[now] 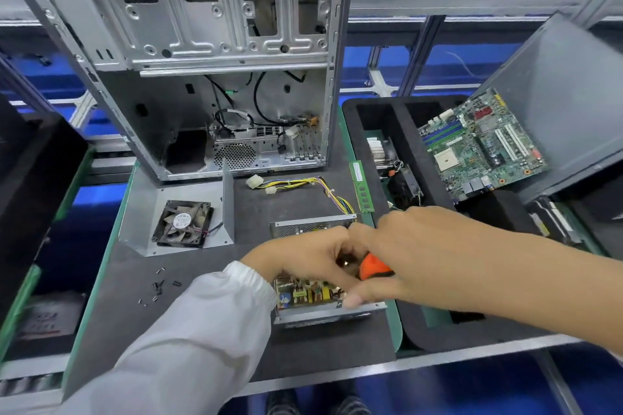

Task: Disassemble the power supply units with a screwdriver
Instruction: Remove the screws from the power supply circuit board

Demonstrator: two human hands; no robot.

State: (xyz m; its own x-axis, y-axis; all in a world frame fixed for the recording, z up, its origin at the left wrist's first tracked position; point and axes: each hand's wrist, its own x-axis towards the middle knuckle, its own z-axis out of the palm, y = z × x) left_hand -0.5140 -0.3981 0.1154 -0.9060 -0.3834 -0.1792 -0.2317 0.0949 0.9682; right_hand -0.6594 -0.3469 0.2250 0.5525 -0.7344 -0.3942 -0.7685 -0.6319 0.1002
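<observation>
An opened power supply unit [313,300] lies on the dark mat, its circuit board with yellow coils showing. My right hand [404,256] is closed around a screwdriver with an orange handle [372,267], held over the unit. My left hand [303,259] reaches in from a white sleeve, fingers curled at the screwdriver shaft just above the board. The tip is hidden behind my fingers. The unit's removed cover [188,212] with a black fan [183,224] sits to the left. A bundle of yellow and black wires [303,184] runs from the unit's far side.
An empty computer case [202,61] stands at the back. Several small screws [158,286] lie on the mat to the left. A green memory stick [361,186] lies at the mat's right edge. A black foam tray [401,152] on the right holds a motherboard [482,145] and a heatsink.
</observation>
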